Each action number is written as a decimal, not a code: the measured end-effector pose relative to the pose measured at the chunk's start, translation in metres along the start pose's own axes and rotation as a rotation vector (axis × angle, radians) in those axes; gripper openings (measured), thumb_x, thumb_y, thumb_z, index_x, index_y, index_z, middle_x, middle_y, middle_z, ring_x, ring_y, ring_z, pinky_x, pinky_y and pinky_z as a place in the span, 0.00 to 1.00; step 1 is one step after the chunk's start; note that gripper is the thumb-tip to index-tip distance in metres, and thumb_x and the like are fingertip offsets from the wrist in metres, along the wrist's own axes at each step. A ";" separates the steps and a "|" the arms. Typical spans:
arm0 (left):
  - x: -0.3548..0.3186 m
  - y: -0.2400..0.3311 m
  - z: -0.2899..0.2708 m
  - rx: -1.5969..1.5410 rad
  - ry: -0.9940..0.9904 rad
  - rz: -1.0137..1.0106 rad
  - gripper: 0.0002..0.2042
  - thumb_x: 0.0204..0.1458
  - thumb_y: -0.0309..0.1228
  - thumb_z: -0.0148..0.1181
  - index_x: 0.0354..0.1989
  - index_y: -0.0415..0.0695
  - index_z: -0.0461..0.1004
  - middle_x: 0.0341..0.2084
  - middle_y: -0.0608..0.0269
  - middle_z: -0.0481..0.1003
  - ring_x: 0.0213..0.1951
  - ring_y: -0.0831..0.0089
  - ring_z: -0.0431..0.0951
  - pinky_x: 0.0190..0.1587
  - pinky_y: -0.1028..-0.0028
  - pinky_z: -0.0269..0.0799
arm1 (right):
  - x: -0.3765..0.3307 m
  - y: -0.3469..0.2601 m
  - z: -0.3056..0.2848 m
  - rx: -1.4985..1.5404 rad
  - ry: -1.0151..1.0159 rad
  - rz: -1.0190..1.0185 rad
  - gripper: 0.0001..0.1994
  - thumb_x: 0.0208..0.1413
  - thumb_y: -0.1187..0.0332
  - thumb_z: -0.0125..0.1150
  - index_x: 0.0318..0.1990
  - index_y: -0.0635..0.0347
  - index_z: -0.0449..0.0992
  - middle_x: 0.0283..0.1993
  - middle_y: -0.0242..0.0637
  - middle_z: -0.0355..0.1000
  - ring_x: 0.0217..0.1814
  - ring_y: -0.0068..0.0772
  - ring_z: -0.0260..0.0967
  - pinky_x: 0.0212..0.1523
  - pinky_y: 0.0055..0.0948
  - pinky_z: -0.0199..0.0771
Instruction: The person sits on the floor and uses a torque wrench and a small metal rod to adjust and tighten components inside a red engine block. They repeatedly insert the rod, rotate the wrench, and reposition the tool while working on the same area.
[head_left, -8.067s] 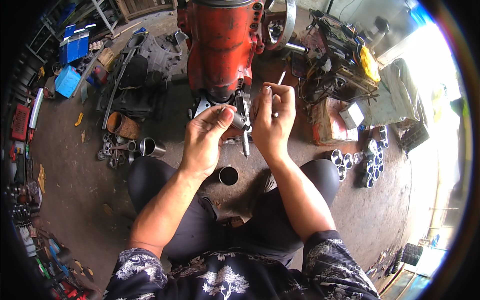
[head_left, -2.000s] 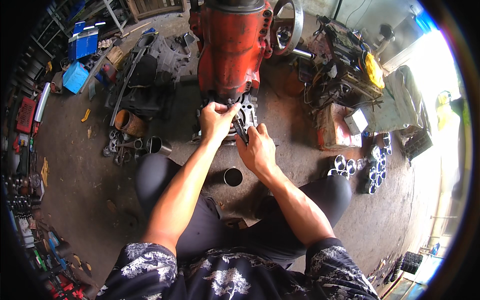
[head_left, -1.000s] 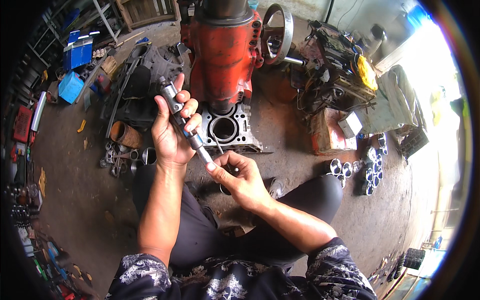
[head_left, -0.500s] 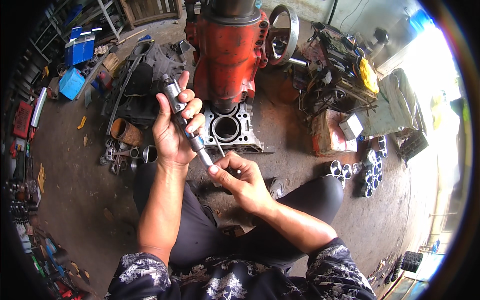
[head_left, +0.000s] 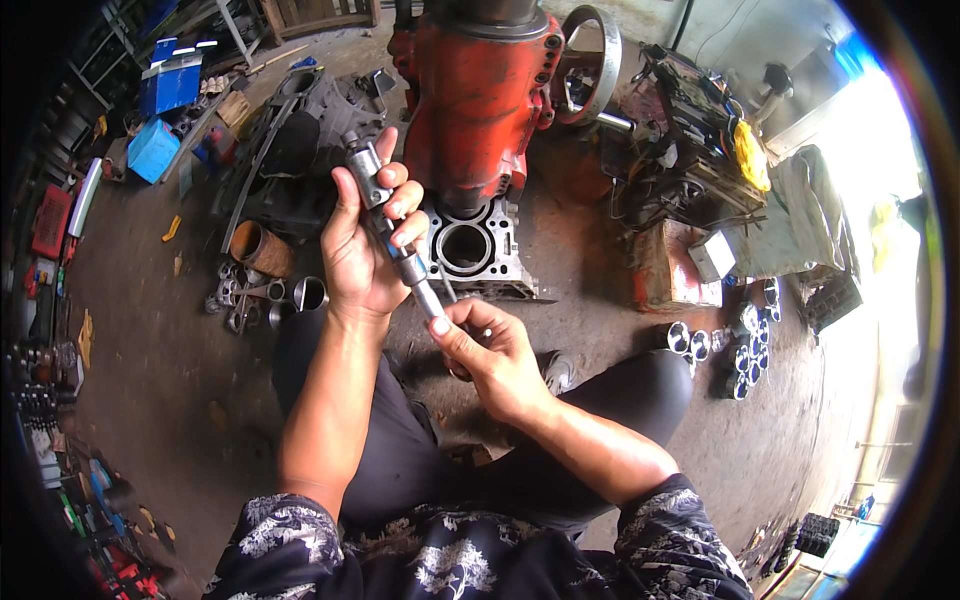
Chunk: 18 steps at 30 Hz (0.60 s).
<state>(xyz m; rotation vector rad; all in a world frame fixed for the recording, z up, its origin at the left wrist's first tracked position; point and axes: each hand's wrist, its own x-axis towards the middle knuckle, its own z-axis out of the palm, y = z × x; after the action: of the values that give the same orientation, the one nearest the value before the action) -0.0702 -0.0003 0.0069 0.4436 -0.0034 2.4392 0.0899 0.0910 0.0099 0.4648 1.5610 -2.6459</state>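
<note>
Across both hands slants a dark and silver cylindrical metal tool, its knobbed end up and to the left. My left hand cradles its middle, palm up, with the fingers curled round it and the thumb raised along the side. Thumb and fingers of my right hand pinch the smooth lower end. A thin metal rod shows beside that end and seems to run into the right hand; what it belongs to is hidden. Beyond the hands, on the floor, lies an engine block with round cylinder bores.
A red machine column with a handwheel stands over the block. Left are a rusty can and connecting rods. Right are a cardboard box, several pistons and a cluttered bench.
The view has shifted, so the machine, the block and the hands sit a little farther right in the picture. Both hands keep nearly the same hold on the metal tool.
</note>
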 end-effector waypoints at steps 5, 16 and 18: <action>0.000 0.000 0.000 0.020 0.006 0.014 0.31 0.64 0.49 0.49 0.67 0.38 0.57 0.39 0.66 0.68 0.34 0.75 0.66 0.30 0.77 0.69 | 0.000 0.003 -0.002 0.007 -0.005 -0.054 0.07 0.63 0.67 0.62 0.36 0.61 0.74 0.27 0.26 0.65 0.25 0.14 0.58 0.27 0.19 0.59; -0.001 0.002 0.002 0.045 -0.014 0.018 0.30 0.64 0.50 0.49 0.66 0.40 0.59 0.39 0.65 0.70 0.34 0.76 0.68 0.29 0.77 0.70 | -0.004 0.011 -0.003 0.090 -0.074 -0.016 0.11 0.65 0.62 0.58 0.38 0.63 0.74 0.28 0.32 0.69 0.27 0.22 0.62 0.31 0.24 0.61; -0.001 0.003 0.003 0.035 -0.028 0.014 0.30 0.64 0.50 0.48 0.66 0.40 0.58 0.39 0.65 0.70 0.34 0.76 0.68 0.29 0.77 0.70 | -0.004 0.010 -0.003 0.109 -0.106 -0.020 0.13 0.65 0.61 0.57 0.39 0.65 0.74 0.28 0.32 0.68 0.27 0.23 0.62 0.31 0.25 0.61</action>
<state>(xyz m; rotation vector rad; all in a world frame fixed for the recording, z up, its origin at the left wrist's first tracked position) -0.0700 -0.0036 0.0093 0.4943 0.0246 2.4495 0.0963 0.0875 0.0012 0.3089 1.4047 -2.7313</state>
